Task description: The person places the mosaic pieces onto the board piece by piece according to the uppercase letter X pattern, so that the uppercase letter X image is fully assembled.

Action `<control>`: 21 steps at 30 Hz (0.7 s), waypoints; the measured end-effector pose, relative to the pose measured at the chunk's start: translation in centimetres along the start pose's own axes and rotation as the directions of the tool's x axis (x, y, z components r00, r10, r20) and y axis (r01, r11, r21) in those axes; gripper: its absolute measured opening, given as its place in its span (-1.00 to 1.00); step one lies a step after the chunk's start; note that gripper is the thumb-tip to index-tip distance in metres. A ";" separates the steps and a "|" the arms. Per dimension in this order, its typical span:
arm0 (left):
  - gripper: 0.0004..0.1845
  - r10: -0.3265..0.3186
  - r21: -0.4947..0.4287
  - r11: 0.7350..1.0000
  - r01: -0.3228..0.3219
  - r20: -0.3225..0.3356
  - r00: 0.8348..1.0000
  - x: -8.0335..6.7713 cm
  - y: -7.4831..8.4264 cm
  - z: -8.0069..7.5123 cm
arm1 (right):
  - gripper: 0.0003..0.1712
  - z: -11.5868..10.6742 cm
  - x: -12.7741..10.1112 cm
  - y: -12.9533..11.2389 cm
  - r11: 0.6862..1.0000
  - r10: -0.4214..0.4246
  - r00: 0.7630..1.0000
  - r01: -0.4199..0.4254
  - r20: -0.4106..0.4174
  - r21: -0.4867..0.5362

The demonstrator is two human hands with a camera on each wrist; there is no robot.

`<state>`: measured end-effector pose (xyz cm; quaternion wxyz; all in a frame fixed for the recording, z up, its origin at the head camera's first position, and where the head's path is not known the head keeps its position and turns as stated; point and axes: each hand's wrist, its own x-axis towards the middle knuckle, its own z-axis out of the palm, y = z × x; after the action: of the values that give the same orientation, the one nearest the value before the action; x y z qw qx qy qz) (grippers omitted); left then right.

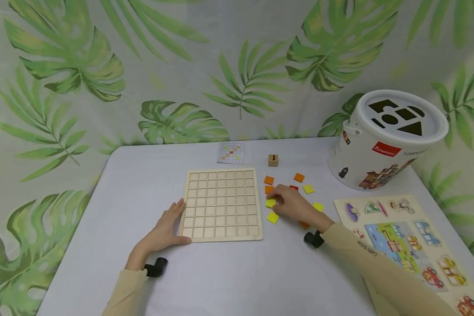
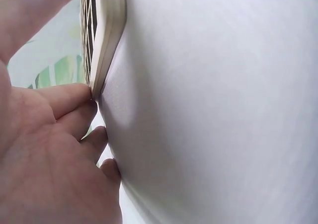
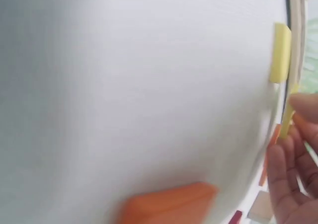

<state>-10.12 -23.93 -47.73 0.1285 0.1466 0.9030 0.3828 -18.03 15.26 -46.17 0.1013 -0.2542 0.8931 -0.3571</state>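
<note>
A square wooden grid board [image 1: 220, 205] lies on the table in the head view, with no pieces in its cells. My left hand [image 1: 163, 229] rests at its left edge, fingers and thumb spread, fingertips right at the rim in the left wrist view. To the right of the board, my right hand [image 1: 296, 205] pinches a yellow square tile [image 3: 286, 120] between thumb and fingers. Another yellow tile [image 1: 273, 217] lies just below that hand. Orange tiles [image 1: 269, 180] and a partly hidden red tile [image 1: 294, 188] lie around it, with more yellow ones to its right.
A small pattern card [image 1: 231, 152] with coloured squares lies behind the board, and a wooden cube [image 1: 273, 160] stands near it. At the back right is a white bucket [image 1: 383, 162] with shape holes in its lid. A picture puzzle board [image 1: 341, 210] lies partly under the right forearm.
</note>
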 end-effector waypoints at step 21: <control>0.17 -0.014 0.023 1.000 0.015 -0.001 1.000 0.1 -0.3 0.0 | -0.72 4.7 13.8 -7.7 0.971 -0.214 0.970 0.200 0.114 0.129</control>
<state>-10.30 -24.07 -47.94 0.1291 0.1412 0.9085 0.3715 -25.13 0.48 -44.32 0.1349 -0.3620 0.8310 -0.4002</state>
